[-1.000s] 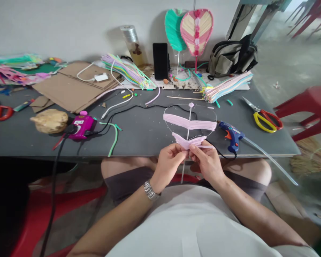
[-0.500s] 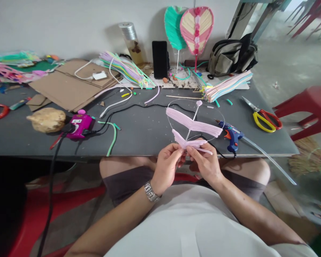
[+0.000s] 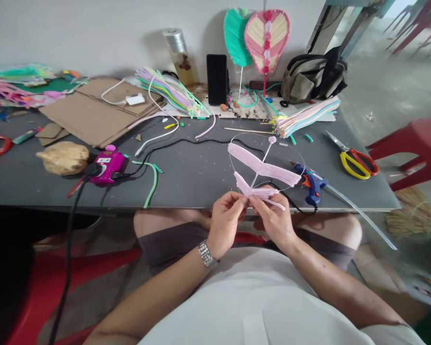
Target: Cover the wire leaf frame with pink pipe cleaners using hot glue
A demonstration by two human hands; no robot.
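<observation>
Both my hands are closed on the near end of a fan frame [image 3: 260,167], held over the table's front edge. It has a thin wire loop, a white central stick with a pink knob at its far end, and two V-shaped bands of pink strips. My left hand [image 3: 228,220] pinches the lower band's point from the left. My right hand [image 3: 273,218] pinches the same spot from the right, with a loose pink strip end [image 3: 276,204] sticking out past its thumb. Fingertips under the band are partly hidden. A blue glue gun [image 3: 314,186] lies right of the frame.
Scissors [image 3: 355,160] lie at the right. Bundles of pastel strips [image 3: 307,119] and a phone [image 3: 217,79] are at the back. Two finished fans [image 3: 267,40] lean on the wall. A purple power socket [image 3: 109,166] with black cables and cardboard [image 3: 86,115] are at left.
The fan frame has tilted slightly, its far end shifting a little to the right. Both hands keep their pinch at nearly the same place.
</observation>
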